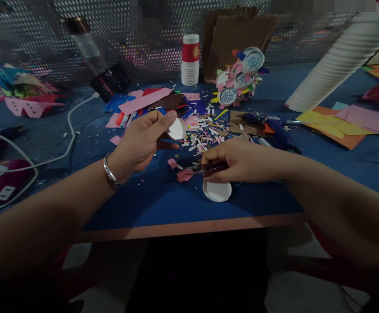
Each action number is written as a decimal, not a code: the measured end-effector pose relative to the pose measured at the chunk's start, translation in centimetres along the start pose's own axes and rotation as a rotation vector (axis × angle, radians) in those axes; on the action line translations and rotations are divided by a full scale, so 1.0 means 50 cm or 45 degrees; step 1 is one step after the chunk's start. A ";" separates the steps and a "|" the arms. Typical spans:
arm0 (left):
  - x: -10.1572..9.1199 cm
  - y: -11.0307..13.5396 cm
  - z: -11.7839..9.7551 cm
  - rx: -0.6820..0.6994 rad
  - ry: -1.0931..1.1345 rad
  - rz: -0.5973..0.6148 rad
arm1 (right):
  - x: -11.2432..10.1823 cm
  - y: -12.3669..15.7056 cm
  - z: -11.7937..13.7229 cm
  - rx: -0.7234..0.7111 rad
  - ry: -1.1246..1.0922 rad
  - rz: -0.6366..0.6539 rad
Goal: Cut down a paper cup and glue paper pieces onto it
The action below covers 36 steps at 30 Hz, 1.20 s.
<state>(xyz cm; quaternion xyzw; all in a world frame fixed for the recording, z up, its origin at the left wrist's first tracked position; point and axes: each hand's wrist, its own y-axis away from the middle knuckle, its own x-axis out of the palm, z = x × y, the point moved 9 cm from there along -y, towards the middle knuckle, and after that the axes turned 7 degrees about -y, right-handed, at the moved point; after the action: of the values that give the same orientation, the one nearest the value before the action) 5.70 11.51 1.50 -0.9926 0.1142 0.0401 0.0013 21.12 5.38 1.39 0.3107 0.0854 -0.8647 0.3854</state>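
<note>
My left hand (146, 137) pinches a small white paper disc (176, 129) between thumb and fingers, held above the table. My right hand (228, 161) is closed around dark-handled scissors (216, 167), low over the table, with the blades pointing left. Small pink paper pieces (185, 175) lie by the blade tips. Just below my right hand rests a second white disc (217, 191), its upper edge partly covered by the hand. Beyond both hands spreads a heap of paper scraps (205, 134).
Behind stand a stack of paper cups (190, 65), a cup-and-paper craft (238, 78) and cardboard (238, 37). A long cup stack (336, 65) leans at right, near a blue glue gun (280, 130) and coloured paper (349, 126). A white cable (70, 126) runs at left.
</note>
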 end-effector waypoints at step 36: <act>0.097 0.056 0.010 -0.220 0.370 0.556 | -0.114 0.038 -0.002 -0.177 -0.025 -0.970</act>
<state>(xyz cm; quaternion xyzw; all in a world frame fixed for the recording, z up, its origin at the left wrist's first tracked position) 9.74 7.69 0.64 -0.9362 0.3208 -0.0938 -0.1086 25.45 7.62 4.90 0.2217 0.2496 -0.9409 0.0575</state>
